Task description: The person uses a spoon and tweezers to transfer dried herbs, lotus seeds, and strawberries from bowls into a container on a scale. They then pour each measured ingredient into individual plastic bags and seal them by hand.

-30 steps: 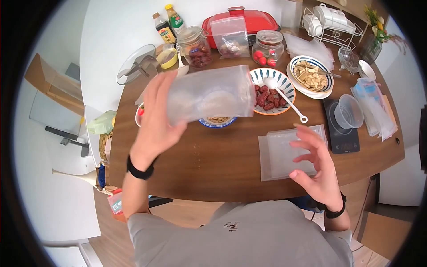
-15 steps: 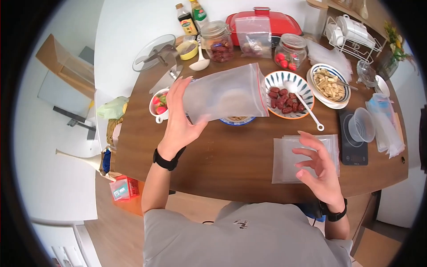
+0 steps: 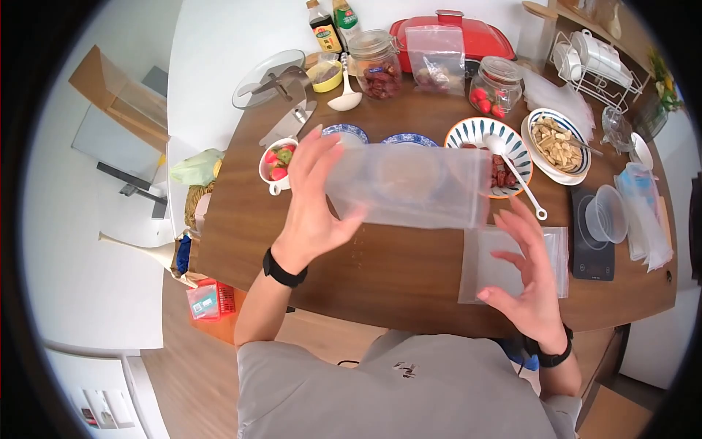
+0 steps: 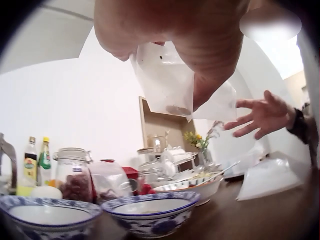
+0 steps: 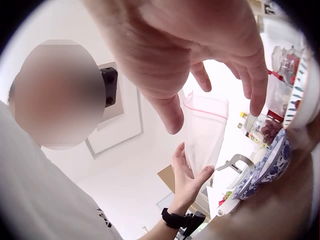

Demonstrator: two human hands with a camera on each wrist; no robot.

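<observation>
A clear zip bag (image 3: 409, 179) stretches sideways above the table, its bottom end gripped between the thumb and fingers of the left hand (image 3: 307, 208). In the right wrist view the bag (image 5: 205, 130) shows a red zip line at its far end, away from the left hand (image 5: 186, 187). Fingers spread and bent, the right hand (image 3: 528, 285) holds nothing and hovers over flat clear bags (image 3: 486, 267), close to the zip end. Behind the held bag stand two blue-and-white bowls (image 4: 150, 212), partly covered by it in the head view.
A striped bowl of red dates (image 3: 512, 150) with a white spoon lies behind the right hand. Farther right are a bowl of dried slices (image 3: 559, 145) and a scale (image 3: 594, 256) bearing a plastic tub. At left sits a cup of strawberries (image 3: 276, 162); jars line the back.
The left hand has moved right and slightly down with the bag, and the bag's zip end has swung lower, nearer the right hand. The head view has shifted; the right hand stays raised and empty.
</observation>
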